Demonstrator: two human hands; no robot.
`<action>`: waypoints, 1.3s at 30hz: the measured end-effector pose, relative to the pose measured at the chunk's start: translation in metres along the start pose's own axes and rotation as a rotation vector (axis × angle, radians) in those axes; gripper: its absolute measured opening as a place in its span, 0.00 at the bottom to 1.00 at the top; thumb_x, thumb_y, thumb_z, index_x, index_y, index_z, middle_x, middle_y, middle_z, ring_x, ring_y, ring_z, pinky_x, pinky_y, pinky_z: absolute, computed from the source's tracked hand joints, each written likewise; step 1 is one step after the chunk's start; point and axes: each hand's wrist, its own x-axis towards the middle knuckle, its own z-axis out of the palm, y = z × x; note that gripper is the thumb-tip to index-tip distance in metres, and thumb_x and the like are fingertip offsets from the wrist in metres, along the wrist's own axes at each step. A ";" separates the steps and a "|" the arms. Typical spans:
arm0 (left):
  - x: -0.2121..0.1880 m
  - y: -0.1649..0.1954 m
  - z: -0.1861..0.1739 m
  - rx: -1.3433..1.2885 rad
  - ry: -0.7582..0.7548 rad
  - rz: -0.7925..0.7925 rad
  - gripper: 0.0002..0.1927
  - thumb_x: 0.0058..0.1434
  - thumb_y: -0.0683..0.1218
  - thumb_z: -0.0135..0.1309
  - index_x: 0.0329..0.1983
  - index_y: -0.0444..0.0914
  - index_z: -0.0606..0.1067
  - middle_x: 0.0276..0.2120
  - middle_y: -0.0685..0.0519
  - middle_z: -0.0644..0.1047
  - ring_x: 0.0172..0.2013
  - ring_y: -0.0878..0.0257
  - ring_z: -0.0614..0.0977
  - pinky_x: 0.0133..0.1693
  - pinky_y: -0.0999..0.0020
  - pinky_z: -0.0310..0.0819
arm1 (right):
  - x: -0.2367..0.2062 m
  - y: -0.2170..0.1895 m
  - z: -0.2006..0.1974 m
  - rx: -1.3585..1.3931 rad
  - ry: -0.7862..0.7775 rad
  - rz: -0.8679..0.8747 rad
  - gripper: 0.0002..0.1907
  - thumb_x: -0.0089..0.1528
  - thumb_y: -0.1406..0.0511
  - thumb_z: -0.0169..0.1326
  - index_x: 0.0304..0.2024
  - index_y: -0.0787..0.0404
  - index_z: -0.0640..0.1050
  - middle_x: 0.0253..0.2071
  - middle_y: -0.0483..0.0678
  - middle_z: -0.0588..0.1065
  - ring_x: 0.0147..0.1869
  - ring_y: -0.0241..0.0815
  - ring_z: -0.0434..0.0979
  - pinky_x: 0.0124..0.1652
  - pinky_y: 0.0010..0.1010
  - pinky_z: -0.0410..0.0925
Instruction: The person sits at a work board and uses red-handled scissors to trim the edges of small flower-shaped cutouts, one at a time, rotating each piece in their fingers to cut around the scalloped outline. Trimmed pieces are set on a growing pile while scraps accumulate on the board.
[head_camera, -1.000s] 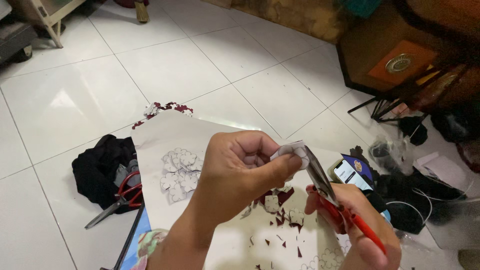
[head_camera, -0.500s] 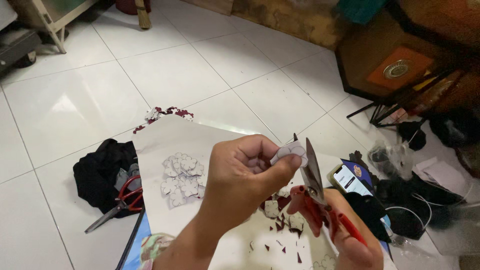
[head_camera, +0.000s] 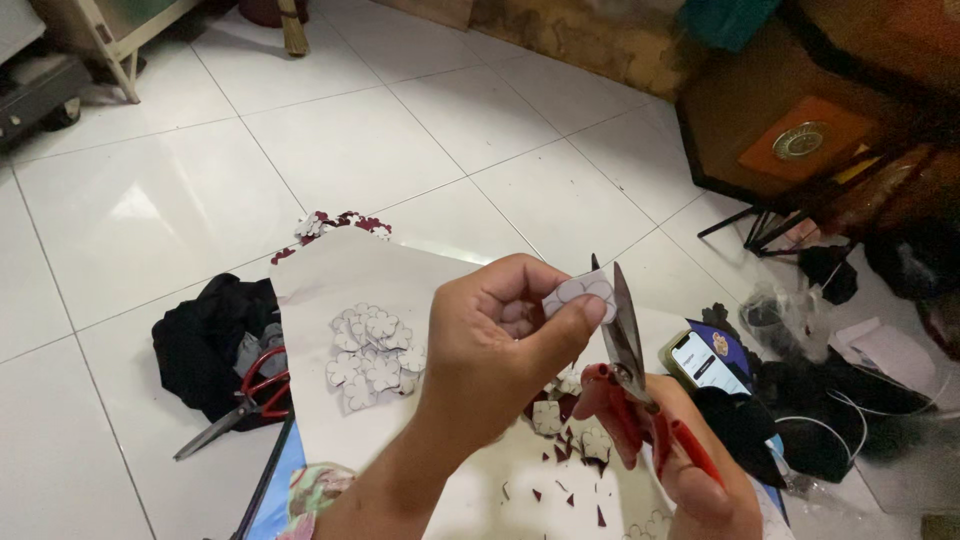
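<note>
White floor tiles (head_camera: 330, 150), paper work.
Your left hand (head_camera: 500, 345) pinches the small white flower-shaped paper cutout (head_camera: 578, 292); your right hand (head_camera: 690, 470) grips the red-handled scissors (head_camera: 628, 350): cut slowly, following the outline.

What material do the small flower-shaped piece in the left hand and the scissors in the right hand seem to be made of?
Flower-shaped piece: seems thin paper or card, matte grey-white; it is flat, with cut lobed edges. Scissors: blades look like bare metal, dull grey with a slight shine; the red handles look like smooth plastic, though that is less certain.

Left hand (head_camera: 500, 345) pinches paper flower (head_camera: 578, 292); right hand (head_camera: 690, 470) works red scissors (head_camera: 635, 385).
</note>
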 end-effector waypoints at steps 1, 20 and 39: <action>0.000 0.000 0.000 -0.037 -0.005 -0.014 0.08 0.63 0.41 0.61 0.37 0.29 0.77 0.25 0.56 0.78 0.25 0.77 0.75 0.25 0.82 0.69 | -0.001 -0.001 0.001 -0.004 0.003 -0.005 0.64 0.53 0.27 0.47 0.65 0.77 0.66 0.52 0.68 0.75 0.56 0.50 0.76 0.50 0.33 0.64; 0.003 -0.002 -0.002 0.004 -0.008 0.038 0.09 0.65 0.42 0.60 0.39 0.29 0.77 0.28 0.55 0.80 0.27 0.76 0.76 0.27 0.82 0.71 | 0.009 0.001 0.004 -0.056 0.093 0.087 0.68 0.43 0.24 0.43 0.63 0.73 0.68 0.48 0.63 0.76 0.46 0.44 0.76 0.38 0.32 0.60; 0.005 -0.006 -0.004 0.017 0.002 0.009 0.11 0.64 0.43 0.62 0.40 0.29 0.78 0.29 0.52 0.81 0.29 0.73 0.78 0.30 0.81 0.73 | 0.041 0.055 -0.032 0.092 -0.144 0.036 0.84 0.23 0.19 0.44 0.61 0.79 0.66 0.39 0.57 0.73 0.29 0.35 0.60 0.28 0.27 0.57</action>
